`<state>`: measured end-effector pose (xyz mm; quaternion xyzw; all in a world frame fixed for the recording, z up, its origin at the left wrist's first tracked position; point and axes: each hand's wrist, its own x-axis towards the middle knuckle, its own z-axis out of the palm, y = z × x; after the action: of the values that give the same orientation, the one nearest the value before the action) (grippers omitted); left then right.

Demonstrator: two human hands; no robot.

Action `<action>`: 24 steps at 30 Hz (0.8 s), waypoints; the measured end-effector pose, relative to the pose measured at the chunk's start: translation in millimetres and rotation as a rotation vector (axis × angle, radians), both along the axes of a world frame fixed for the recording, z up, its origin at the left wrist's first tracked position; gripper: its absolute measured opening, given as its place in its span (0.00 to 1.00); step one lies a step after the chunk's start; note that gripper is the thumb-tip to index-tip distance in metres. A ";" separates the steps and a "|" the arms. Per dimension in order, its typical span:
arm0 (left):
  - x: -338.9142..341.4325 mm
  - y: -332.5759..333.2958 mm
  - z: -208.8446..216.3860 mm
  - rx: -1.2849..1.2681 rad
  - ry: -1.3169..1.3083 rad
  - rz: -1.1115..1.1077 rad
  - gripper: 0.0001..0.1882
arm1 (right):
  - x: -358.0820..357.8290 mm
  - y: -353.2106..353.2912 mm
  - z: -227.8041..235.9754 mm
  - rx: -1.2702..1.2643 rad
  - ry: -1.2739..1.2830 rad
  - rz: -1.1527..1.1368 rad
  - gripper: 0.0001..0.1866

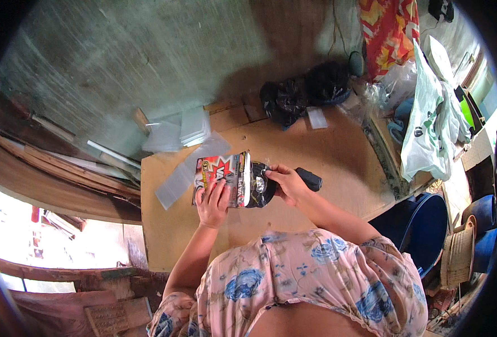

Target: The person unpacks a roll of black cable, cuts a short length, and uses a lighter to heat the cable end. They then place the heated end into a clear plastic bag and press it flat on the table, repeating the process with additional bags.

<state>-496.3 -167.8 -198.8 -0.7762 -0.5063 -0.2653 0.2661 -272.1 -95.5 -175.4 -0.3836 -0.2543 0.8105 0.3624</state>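
Above the table, my left hand (212, 203) grips a printed packet (217, 168) in red, white, grey and black, fingers spread across its front. From the packet's right end sticks out a black item in shiny clear plastic (258, 185); what it is, I cannot make out. My right hand (287, 182) pinches the right side of that black item, thumb on top and the other fingers partly hidden. Just beyond the right hand lies a dark rolled bundle (309, 178) on the tabletop.
Clear plastic sleeves (174, 185) and a stack of them (194, 126) lie on the wooden table (338, 151) at left. Black bags (285, 101) and a small white packet (317, 118) sit along the back wall. Plastic bags (428, 123) hang at right, above a blue barrel (428, 224).
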 end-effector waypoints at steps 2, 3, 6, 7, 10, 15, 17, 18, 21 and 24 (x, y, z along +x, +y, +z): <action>-0.6 -4.2 -17.7 -0.082 0.010 0.013 0.15 | -2.1 1.5 -22.1 0.006 -0.083 0.012 0.07; -1.1 -7.4 -27.8 -0.126 0.015 0.021 0.15 | -2.3 1.9 -33.9 0.008 -0.128 0.030 0.08; 0.3 -21.7 -60.4 -0.220 -0.008 0.058 0.15 | -1.0 -0.2 -61.1 -0.022 -0.282 0.084 0.11; 1.8 -26.4 -70.3 -0.252 -0.021 0.076 0.16 | -0.4 -0.6 -69.7 -0.037 -0.336 0.104 0.12; 5.4 -36.3 -92.7 -0.380 -0.043 0.103 0.21 | 1.8 -0.3 -101.2 -0.080 -0.448 0.145 0.11; 29.6 -49.1 -55.8 -0.785 -0.142 0.111 0.30 | 8.9 -1.2 -139.5 0.049 -0.734 0.237 0.12; 29.0 -33.5 -53.9 -0.763 -0.267 -0.014 0.34 | 12.8 -0.7 -150.0 0.131 -0.815 0.270 0.12; 32.2 -23.3 -53.1 -0.713 -0.313 -0.034 0.34 | 10.1 -2.9 -119.1 0.160 -0.851 0.302 0.13; 56.8 24.5 -46.9 -0.679 -0.366 -0.074 0.30 | 12.7 -2.6 -137.1 0.398 -0.807 0.267 0.14; 68.2 58.9 -41.5 -0.920 -0.174 -0.075 0.25 | 13.8 -0.9 -132.1 0.498 -0.742 0.284 0.14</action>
<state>-428.1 -108.9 -240.3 -0.8060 -0.5635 -0.0869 -0.1589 -258.3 -96.5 -307.5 -0.5104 -0.6034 0.5744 0.2133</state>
